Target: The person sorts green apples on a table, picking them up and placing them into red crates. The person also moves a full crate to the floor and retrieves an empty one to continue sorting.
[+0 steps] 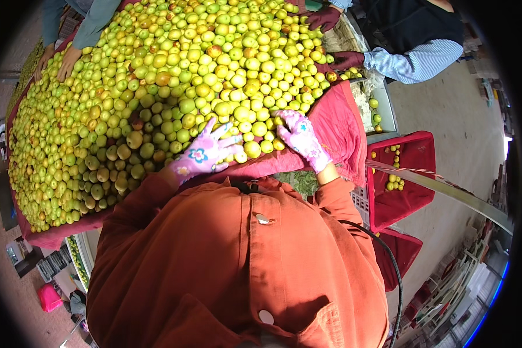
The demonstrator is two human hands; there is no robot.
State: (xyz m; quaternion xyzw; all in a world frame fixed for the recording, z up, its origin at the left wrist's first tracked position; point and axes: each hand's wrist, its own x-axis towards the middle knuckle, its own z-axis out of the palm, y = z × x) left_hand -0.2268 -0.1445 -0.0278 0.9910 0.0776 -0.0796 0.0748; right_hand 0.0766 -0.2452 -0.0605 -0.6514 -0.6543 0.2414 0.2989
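Observation:
A wide heap of small green-yellow fruits [191, 93], some with reddish-brown patches, covers the table before me; they look like jujubes. My left hand [202, 152], in a pink floral glove, rests palm down on the near edge of the heap with fingers apart. To its right, my right hand [301, 135] in a matching glove curves over fruits at the heap's front corner. Its fingertips touch fruits, but whether it grips one is hidden. Several fruits [253, 149] lie between the two hands. Red cloth [337, 126] lines the table edge under my right wrist.
Across the right corner, a co-worker's dark-red gloved hands [346, 61] touch the fruit beside a metal chute [383, 108]. Another person's bare hands [68, 63] rest on the heap at upper left. Red-lined crates [402, 174] with some fruits and a metal bar [439, 187] stand at right.

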